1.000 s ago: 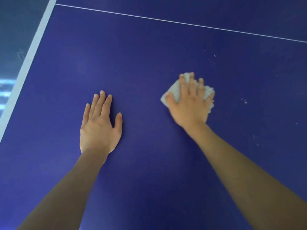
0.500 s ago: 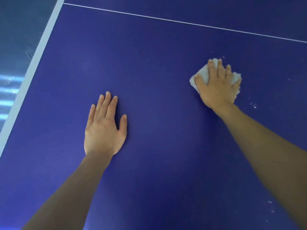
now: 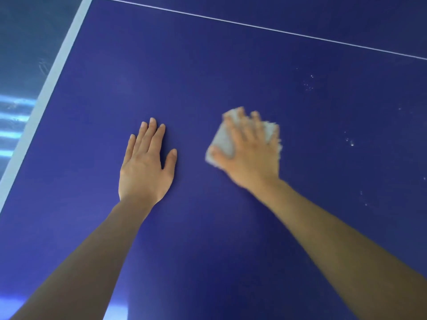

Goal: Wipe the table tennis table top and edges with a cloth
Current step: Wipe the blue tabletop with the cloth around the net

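The dark blue table tennis table top [image 3: 231, 65] fills the view. My right hand [image 3: 251, 158] presses a small folded white cloth [image 3: 223, 140] flat against the surface, fingers spread over it and the thumb at its left edge; hand and cloth are motion-blurred. The cloth shows past my fingertips and on both sides of the hand. My left hand [image 3: 145, 167] lies palm down on the table, fingers straight, just left of the cloth and apart from it.
The table's white edge stripe [image 3: 57, 65] runs diagonally at the left, with dark shiny floor [image 3: 23, 42] beyond it. A thin white line [image 3: 277, 30] crosses the top at the back. White specks [image 3: 308, 85] and droplets [image 3: 351, 143] dot the surface right of the cloth.
My right hand swept the cloth away to the far right, then back toward me and leftward, close to my left hand. The left hand stayed planted in place.
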